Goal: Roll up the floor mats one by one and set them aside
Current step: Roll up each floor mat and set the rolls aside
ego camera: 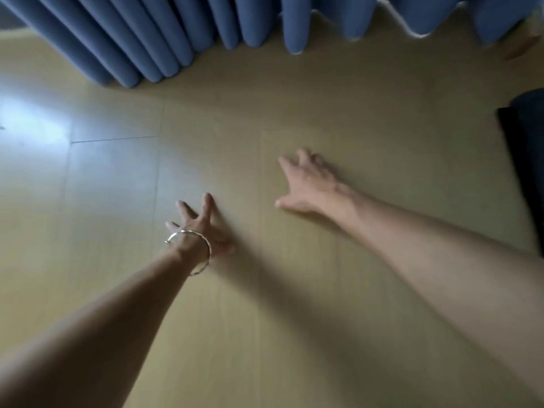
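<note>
The floor (265, 304) runs to the curtain (147, 39); a dark mat (527, 160) sits at the right edge, well apart from both hands. The right hand (309, 184) and left hand (200, 228) have an open grip, holding nothing. Being mostly out of view, the mat may be grabbed badly.

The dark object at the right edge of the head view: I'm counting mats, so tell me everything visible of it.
The dark navy, near-black object is cut by the right picture edge; only a long strip shows. It looks soft and matte, its rounded upper end hinting at a roll, though blur leaves that unsure. It lies on the pale wooden floor, apart from the left hand and the right hand.
</note>
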### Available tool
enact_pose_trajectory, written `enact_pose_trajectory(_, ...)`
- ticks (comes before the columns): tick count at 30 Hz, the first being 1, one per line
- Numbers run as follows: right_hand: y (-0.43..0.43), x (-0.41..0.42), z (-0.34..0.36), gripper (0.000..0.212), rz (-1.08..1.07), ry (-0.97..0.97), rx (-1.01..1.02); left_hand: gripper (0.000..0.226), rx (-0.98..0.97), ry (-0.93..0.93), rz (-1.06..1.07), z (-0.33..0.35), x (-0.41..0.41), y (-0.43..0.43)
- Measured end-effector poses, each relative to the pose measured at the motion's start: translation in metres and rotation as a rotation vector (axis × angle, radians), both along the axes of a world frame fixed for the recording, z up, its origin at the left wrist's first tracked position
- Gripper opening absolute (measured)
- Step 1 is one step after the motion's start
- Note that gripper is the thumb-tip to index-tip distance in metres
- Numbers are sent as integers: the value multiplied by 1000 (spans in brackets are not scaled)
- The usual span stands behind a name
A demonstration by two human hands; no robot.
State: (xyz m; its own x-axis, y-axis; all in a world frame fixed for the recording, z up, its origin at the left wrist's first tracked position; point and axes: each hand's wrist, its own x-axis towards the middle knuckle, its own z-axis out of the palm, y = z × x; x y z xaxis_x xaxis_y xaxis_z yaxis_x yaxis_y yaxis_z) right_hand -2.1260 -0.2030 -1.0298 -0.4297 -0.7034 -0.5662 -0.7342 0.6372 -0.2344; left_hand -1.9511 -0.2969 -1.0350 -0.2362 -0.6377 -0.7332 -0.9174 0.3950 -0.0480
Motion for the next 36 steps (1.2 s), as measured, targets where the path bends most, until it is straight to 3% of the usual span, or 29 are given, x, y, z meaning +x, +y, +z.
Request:
enact_pose_trajectory(4,-42,33,-20,126,105,-23,198,122,65,56,112,-5,2,-8)
enact_pose_trajectory(7,-65,22,-24,140,131,-29,252,130,80,20,141,-8,-7,-16)
enact_pose_trajectory(11,-91,13,-22,137,146,-53,273,141,88,-39,131,-12,-18,-23)
enact_pose_trajectory(22,-104,18,-16,133,127,-46,346,139,116,-104,97,1,-22,-24)
enact_pose_trajectory(28,-147,20,-25,84,-55,-86,287,120,156,-104,58,0,-18,-35)
enact_pose_trajectory(31,-154,23,-25,92,-84,-65,294,118,163,-116,29,1,-18,-35)
enact_pose_trajectory(34,-151,22,-18,122,-33,-66,390,103,209,-141,-57,-1,-16,-37)
enact_pose_trajectory(36,-154,22,-17,130,6,-24,426,92,266,-146,-190,3,-16,-53)
